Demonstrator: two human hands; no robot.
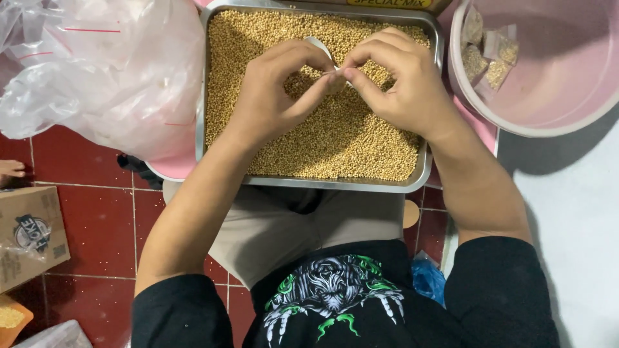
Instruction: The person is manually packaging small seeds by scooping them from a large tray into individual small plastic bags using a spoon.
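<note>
A steel tray (422,169) full of small yellow-brown seeds (335,138) rests in front of me. Both hands hover over the seeds at the tray's far half. My left hand (274,90) and my right hand (403,80) meet fingertip to fingertip, pinching a small clear plastic bag (325,55) between them. A white spoon-like scoop pokes up behind the fingers, mostly hidden.
A pink tub (548,90) at the upper right holds a few small filled seed packets (490,55). A big crumpled clear plastic bag (97,71) lies at the left. A cardboard box (29,235) sits on the red tiled floor (90,219); a blue bag (427,278) lies by my right knee.
</note>
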